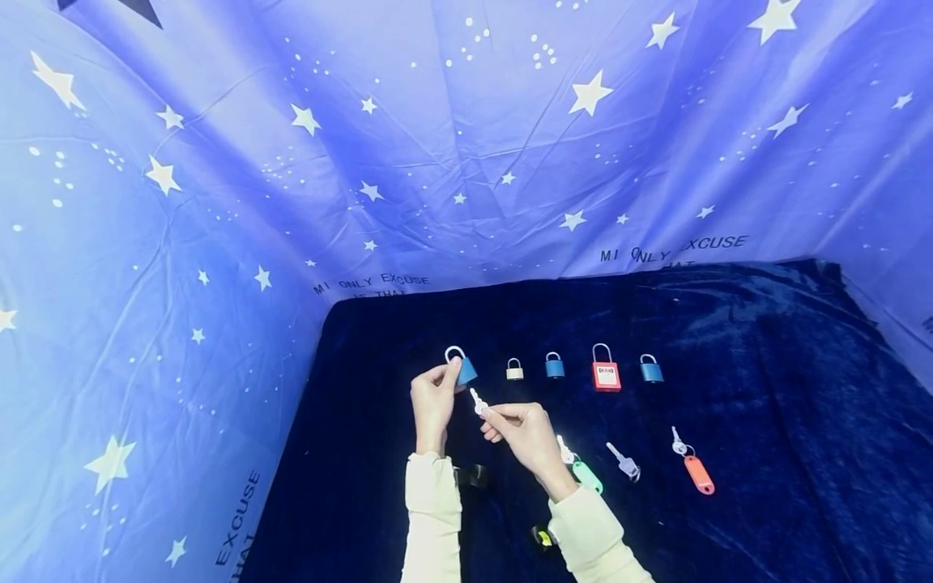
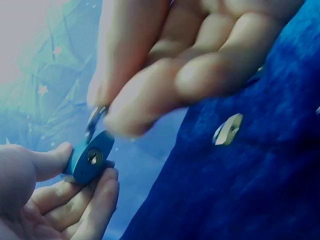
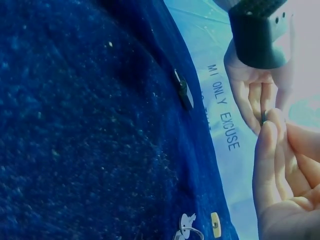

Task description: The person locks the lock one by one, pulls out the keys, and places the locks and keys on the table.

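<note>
In the head view my left hand [image 1: 433, 401] holds a blue padlock [image 1: 466, 372] by its body, its silver shackle pointing up and left. Just below the padlock my right hand [image 1: 532, 439] pinches a silver key [image 1: 477, 400] whose tip points up at it. From the left wrist, the padlock's [image 2: 86, 167] keyhole side faces the key [image 2: 93, 122], which stays a small distance off it. Blurred right-hand fingers cover the key's head there. From the right wrist, the fingers of both hands overlap and hide most of the padlock and key.
On dark blue plush cloth [image 1: 350, 453] stand a small brass padlock [image 1: 514, 373], two blue padlocks, one here [image 1: 555, 368], and a red padlock [image 1: 607, 377]. Nearer lie a green-tagged key [image 1: 587, 478], an untagged key [image 1: 627, 465] and an orange-tagged key [image 1: 699, 475]. Starry fabric [image 1: 452, 162] hangs behind.
</note>
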The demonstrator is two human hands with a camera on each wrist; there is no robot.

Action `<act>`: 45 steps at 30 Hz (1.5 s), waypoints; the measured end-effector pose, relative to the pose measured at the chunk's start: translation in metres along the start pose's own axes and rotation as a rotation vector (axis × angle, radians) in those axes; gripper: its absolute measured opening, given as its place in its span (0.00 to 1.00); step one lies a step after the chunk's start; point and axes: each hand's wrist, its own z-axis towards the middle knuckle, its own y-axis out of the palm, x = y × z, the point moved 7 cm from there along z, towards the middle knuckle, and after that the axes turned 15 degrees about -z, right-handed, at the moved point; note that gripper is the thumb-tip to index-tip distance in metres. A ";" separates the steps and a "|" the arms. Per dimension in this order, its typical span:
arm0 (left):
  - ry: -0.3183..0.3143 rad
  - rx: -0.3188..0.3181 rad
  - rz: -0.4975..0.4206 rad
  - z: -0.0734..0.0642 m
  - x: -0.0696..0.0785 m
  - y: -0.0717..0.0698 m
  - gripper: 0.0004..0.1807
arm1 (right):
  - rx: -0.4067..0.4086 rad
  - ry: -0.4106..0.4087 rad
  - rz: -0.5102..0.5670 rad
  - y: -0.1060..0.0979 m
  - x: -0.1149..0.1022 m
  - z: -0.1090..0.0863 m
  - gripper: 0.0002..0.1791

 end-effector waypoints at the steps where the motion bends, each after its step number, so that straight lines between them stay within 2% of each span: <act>1: 0.001 0.012 0.000 0.002 0.001 -0.002 0.19 | -0.005 0.001 -0.007 0.000 0.000 -0.001 0.09; 5: -0.007 0.003 0.000 0.007 0.003 -0.003 0.19 | -0.001 -0.002 -0.017 -0.001 0.000 -0.003 0.09; 10: -0.024 -0.025 -0.027 0.011 0.002 0.001 0.19 | -0.034 -0.006 -0.056 0.001 0.002 -0.006 0.09; 18: -0.042 -0.071 -0.078 0.016 -0.006 0.007 0.17 | -0.068 -0.050 -0.162 0.005 0.006 -0.012 0.11; 25: -0.047 -0.098 -0.084 0.020 -0.016 0.010 0.15 | -0.080 -0.044 -0.275 0.003 0.012 -0.016 0.09; 34: -0.081 -0.167 -0.045 0.023 -0.028 0.018 0.13 | -0.132 -0.042 -0.318 0.008 0.017 -0.020 0.08; 41: -0.101 -0.208 0.065 0.024 -0.036 0.025 0.11 | -0.162 -0.020 -0.386 0.009 0.021 -0.021 0.11; 45: -0.118 -0.209 0.069 0.025 -0.040 0.027 0.11 | -0.166 -0.026 -0.429 0.010 0.022 -0.022 0.11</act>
